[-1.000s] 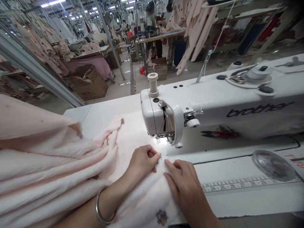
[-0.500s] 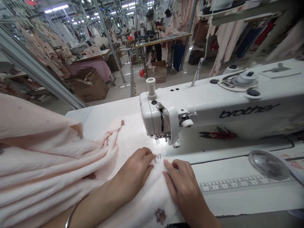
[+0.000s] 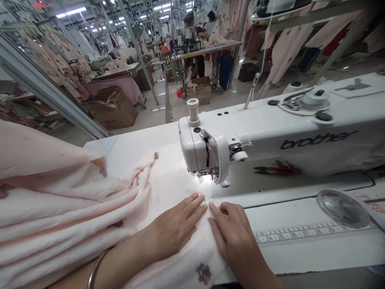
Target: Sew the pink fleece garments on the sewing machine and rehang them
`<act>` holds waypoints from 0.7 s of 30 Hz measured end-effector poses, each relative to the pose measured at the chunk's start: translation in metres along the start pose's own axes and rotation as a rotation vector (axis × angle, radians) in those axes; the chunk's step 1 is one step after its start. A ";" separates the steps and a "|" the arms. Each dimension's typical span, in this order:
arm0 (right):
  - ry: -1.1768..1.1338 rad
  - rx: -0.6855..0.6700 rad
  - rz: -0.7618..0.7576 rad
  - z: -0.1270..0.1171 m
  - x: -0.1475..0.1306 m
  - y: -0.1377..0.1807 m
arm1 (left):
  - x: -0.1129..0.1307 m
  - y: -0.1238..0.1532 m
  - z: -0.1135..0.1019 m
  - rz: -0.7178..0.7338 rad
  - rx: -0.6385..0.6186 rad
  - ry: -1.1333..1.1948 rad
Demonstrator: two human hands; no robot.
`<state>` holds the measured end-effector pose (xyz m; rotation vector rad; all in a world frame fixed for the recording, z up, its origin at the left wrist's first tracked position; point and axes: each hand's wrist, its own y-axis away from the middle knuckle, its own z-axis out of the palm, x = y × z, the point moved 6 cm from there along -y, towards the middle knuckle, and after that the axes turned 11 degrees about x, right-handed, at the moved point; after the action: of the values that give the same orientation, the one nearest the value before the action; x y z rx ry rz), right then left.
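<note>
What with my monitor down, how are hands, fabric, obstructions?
Left hand flat on pink plush fabric, partly covering label. Right hand touching fabric alongside. Red thread snips off fabric, beneath Brother sewing machine arm.

Left hand [image 3: 177,224] lies flat on pale pink cloth [image 3: 162,180], fingers extended, partly covering a small printed label [image 3: 204,198]. Right hand [image 3: 236,233] touches the cloth just beside the label, index finger and thumb apart. White sewing machine [image 3: 255,132] stands beyond both hands; red snips [image 3: 275,170] lie beneath its arm. Ruler markings [image 3: 300,235] run along the surface [image 3: 315,255].
</note>
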<state>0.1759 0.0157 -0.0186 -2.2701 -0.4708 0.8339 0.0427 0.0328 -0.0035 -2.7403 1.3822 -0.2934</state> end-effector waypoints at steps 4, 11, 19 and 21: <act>-0.006 -0.006 0.001 0.000 -0.001 0.001 | 0.000 -0.001 -0.001 -0.006 0.013 0.001; -0.005 -0.005 -0.001 0.001 -0.001 0.000 | 0.000 0.001 0.003 -0.002 -0.004 -0.027; -0.037 -0.032 0.052 -0.005 0.009 -0.009 | 0.001 -0.001 0.000 0.002 0.031 0.000; 0.002 -0.071 0.052 -0.003 0.022 -0.025 | 0.001 -0.001 0.001 0.011 0.020 -0.018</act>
<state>0.1915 0.0441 -0.0092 -2.3575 -0.4485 0.8528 0.0443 0.0327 -0.0039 -2.7118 1.3821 -0.2803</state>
